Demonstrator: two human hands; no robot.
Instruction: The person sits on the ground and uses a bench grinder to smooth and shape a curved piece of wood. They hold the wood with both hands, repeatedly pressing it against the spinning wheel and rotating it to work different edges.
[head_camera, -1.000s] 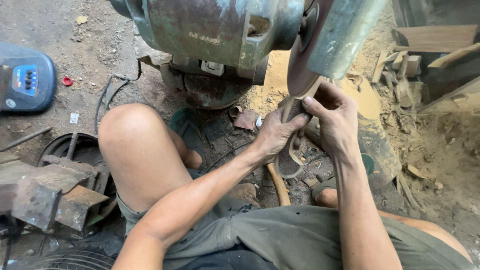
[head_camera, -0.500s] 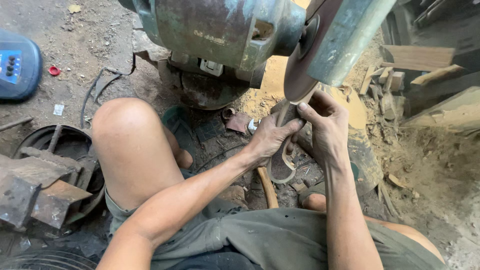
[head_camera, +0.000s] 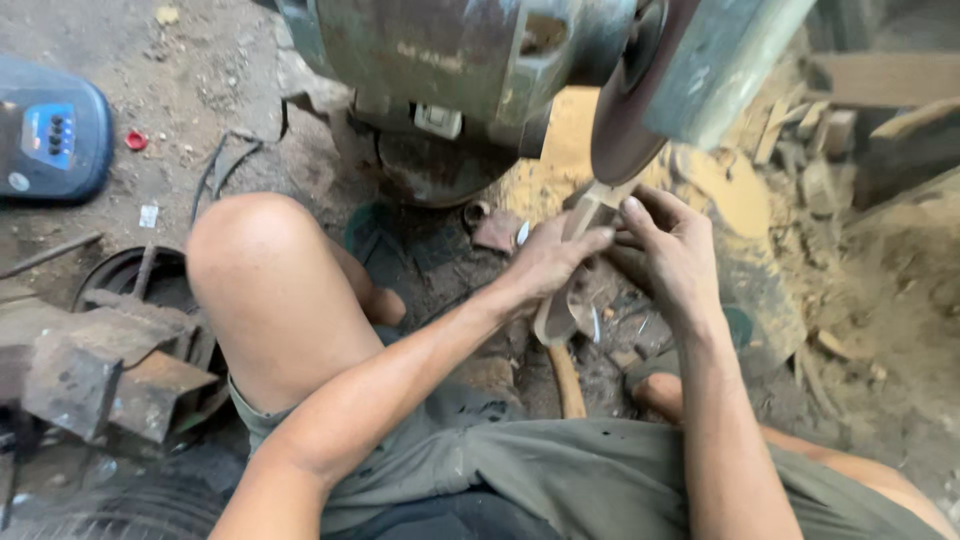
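Observation:
I sit low before a green bench grinder (head_camera: 470, 60). Its dark round wheel (head_camera: 628, 130) turns under a green guard (head_camera: 720, 60). My left hand (head_camera: 545, 262) and my right hand (head_camera: 672, 250) both grip a pale wooden piece (head_camera: 570, 260), a long curved shape. Its upper end touches the lower edge of the wheel. The lower rounded end hangs below my left hand. My bare left knee (head_camera: 265, 270) rises at the left.
Sawdust (head_camera: 730, 190) lies heaped behind the wheel, with wood scraps (head_camera: 820, 150) at the right. A blue device (head_camera: 50, 135) sits at far left, rusty metal blocks (head_camera: 95, 365) and a round metal part (head_camera: 140, 285) at lower left. A wooden handle (head_camera: 568, 385) lies between my legs.
The view has shifted slightly. Both hands keep the wooden piece against the wheel, with its lower end swung a little toward me.

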